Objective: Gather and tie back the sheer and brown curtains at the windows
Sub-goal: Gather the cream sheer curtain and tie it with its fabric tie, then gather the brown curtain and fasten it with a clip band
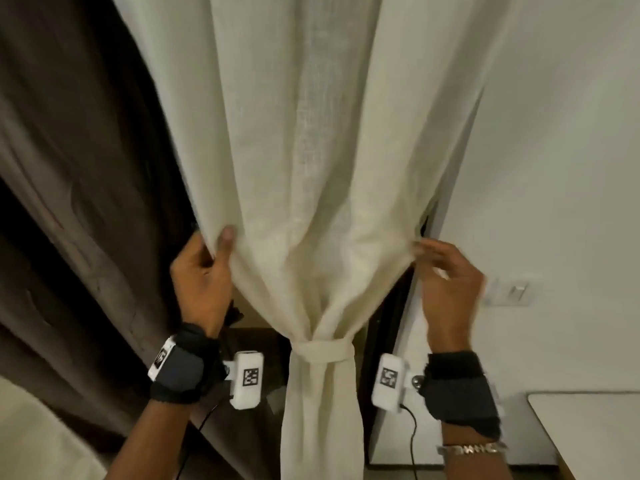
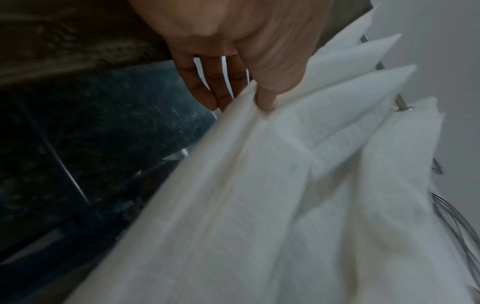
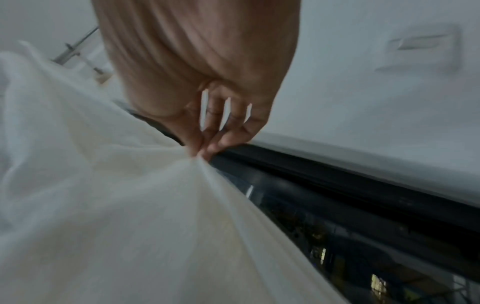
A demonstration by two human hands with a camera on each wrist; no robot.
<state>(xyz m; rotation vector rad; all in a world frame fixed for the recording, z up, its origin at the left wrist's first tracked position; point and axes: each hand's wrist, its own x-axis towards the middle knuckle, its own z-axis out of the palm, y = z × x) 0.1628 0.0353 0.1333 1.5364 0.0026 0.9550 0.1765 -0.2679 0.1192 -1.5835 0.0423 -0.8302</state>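
The cream sheer curtain (image 1: 311, 150) hangs in the middle, cinched low down by a matching tie band (image 1: 322, 351). My left hand (image 1: 207, 268) grips its left edge, thumb in front and fingers behind; in the left wrist view the thumb (image 2: 267, 96) presses into the sheer curtain (image 2: 259, 195). My right hand (image 1: 440, 268) pinches the right edge of the fabric above the band; in the right wrist view the fingertips (image 3: 205, 148) pinch a gathered point of the sheer curtain (image 3: 116, 205). The brown curtain (image 1: 69, 168) hangs at the left, loose.
A white wall (image 1: 554, 133) with a switch plate (image 1: 517, 292) stands to the right. A dark window frame (image 3: 337, 181) shows behind the sheer. A white table corner (image 1: 588, 434) is at the lower right, pale upholstery (image 1: 34, 438) at the lower left.
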